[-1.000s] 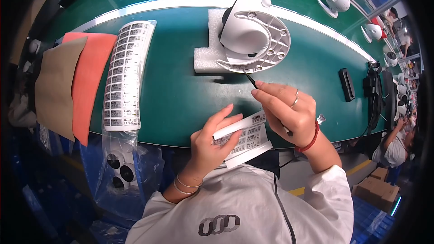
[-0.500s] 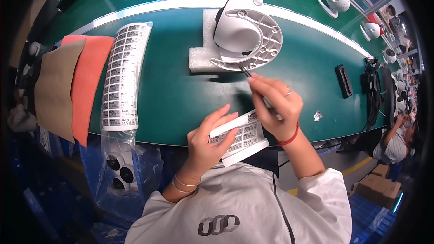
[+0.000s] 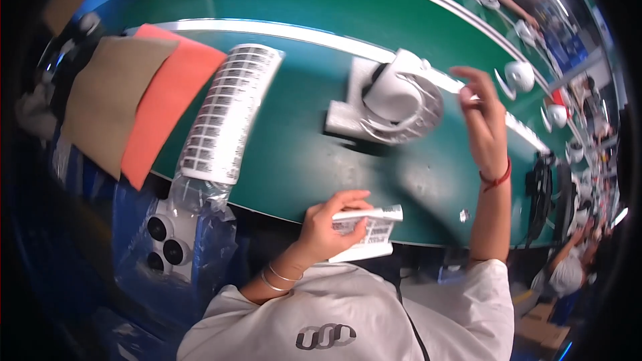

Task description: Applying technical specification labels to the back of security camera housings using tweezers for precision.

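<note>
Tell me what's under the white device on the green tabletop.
Beneath the white device, a white foam block shows, sticking out on the left. The device covers the rest of the block and the green tabletop directly below, so those parts can't be seen.

The white device (image 3: 394,103) looks like smooth plastic, the block (image 3: 341,116) like foam, the label sheet (image 3: 376,230) like paper. The brown sheet (image 3: 110,100) is matt, the table (image 3: 301,167) softly glossy, the bag (image 3: 217,244) shiny clear plastic, the shirt (image 3: 354,304) matt cloth.

Linked-ring shirt emblem (image 3: 326,337) (label sheets (image 3: 379,230) illegible)
</note>
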`<state>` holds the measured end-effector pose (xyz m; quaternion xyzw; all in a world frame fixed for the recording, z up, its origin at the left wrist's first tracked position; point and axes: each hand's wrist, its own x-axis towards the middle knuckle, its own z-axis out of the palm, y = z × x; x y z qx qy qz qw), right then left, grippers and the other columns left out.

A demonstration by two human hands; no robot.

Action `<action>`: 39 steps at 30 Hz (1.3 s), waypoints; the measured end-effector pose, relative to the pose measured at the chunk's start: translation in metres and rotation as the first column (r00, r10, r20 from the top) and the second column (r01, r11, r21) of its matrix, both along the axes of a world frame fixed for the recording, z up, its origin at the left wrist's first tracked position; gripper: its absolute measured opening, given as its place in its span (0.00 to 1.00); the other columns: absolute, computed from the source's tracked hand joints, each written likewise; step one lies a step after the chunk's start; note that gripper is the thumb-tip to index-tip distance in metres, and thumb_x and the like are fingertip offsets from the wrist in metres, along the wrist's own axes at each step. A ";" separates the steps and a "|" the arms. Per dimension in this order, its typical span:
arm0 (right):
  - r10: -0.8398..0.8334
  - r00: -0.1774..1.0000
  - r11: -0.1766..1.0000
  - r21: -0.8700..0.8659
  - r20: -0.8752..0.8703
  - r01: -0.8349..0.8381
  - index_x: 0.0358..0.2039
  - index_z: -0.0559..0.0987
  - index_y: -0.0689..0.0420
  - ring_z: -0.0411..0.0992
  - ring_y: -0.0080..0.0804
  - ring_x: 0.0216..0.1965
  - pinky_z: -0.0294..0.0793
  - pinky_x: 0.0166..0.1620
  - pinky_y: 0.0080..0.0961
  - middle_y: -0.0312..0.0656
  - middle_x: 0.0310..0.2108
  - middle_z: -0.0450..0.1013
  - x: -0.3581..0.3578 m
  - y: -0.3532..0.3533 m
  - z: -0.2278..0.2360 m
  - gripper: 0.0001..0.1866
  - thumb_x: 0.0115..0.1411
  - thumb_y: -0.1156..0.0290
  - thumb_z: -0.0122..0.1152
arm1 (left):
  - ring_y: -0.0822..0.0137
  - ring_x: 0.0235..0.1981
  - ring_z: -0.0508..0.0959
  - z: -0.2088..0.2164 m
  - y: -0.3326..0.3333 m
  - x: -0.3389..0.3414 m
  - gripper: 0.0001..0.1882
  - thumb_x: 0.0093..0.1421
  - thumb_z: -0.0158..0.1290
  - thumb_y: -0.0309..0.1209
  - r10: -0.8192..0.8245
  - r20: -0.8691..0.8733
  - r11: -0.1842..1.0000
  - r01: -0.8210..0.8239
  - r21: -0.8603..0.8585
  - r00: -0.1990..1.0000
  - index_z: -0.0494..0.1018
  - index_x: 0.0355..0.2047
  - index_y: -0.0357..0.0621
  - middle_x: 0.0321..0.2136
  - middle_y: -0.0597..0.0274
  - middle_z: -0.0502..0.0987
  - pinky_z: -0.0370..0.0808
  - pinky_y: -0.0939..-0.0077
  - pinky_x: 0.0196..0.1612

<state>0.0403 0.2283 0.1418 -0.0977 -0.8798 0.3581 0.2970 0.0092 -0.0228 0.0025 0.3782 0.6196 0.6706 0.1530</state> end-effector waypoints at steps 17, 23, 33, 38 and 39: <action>-0.516 0.856 0.066 0.997 -0.009 0.051 0.29 0.77 0.48 0.79 0.36 0.28 0.78 0.28 0.39 0.37 0.27 0.77 -0.233 0.289 -0.150 0.10 0.62 0.63 0.49 | 0.66 0.39 0.82 -0.018 -0.131 0.019 0.14 0.57 0.57 0.26 0.194 0.160 0.979 -0.201 0.030 0.968 0.73 0.44 0.39 0.37 0.57 0.81 0.77 0.74 0.44; -0.302 0.897 0.378 0.904 0.324 -0.200 0.44 0.77 0.55 0.75 0.52 0.40 0.75 0.41 0.40 0.50 0.39 0.76 -0.231 0.224 -0.136 0.17 0.65 0.58 0.47 | 0.64 0.45 0.80 -0.022 -0.147 0.023 0.13 0.59 0.56 0.25 0.312 0.181 0.946 -0.323 0.033 0.933 0.73 0.44 0.38 0.45 0.56 0.79 0.76 0.74 0.46; 0.523 0.436 0.735 -0.129 0.732 -0.666 0.36 0.75 0.66 0.67 0.22 0.25 0.66 0.31 0.19 0.36 0.25 0.72 -0.004 -0.134 -0.051 0.26 0.44 0.61 0.77 | 0.58 0.43 0.80 -0.004 -0.149 0.006 0.15 0.55 0.59 0.22 0.276 -0.025 0.904 -0.251 0.346 0.961 0.72 0.44 0.39 0.46 0.55 0.77 0.79 0.70 0.42; 0.584 0.479 0.771 -0.262 0.656 -0.580 0.29 0.83 0.63 0.62 0.19 0.14 0.59 0.19 0.21 0.39 0.13 0.70 -0.003 -0.170 -0.047 0.05 0.52 0.76 0.66 | 0.64 0.38 0.79 -0.044 -0.257 -0.034 0.12 0.52 0.63 0.28 0.631 -0.077 0.776 -0.628 0.061 0.772 0.75 0.36 0.42 0.41 0.60 0.78 0.76 0.69 0.42; 0.570 0.508 0.789 -0.256 0.646 -0.559 0.25 0.81 0.63 0.60 0.19 0.13 0.57 0.18 0.22 0.38 0.11 0.68 0.001 -0.167 -0.052 0.04 0.51 0.76 0.67 | 0.69 0.35 0.77 -0.070 -0.297 -0.040 0.08 0.53 0.60 0.26 0.805 0.032 0.587 -0.787 -0.192 0.593 0.73 0.32 0.41 0.36 0.60 0.78 0.75 0.70 0.42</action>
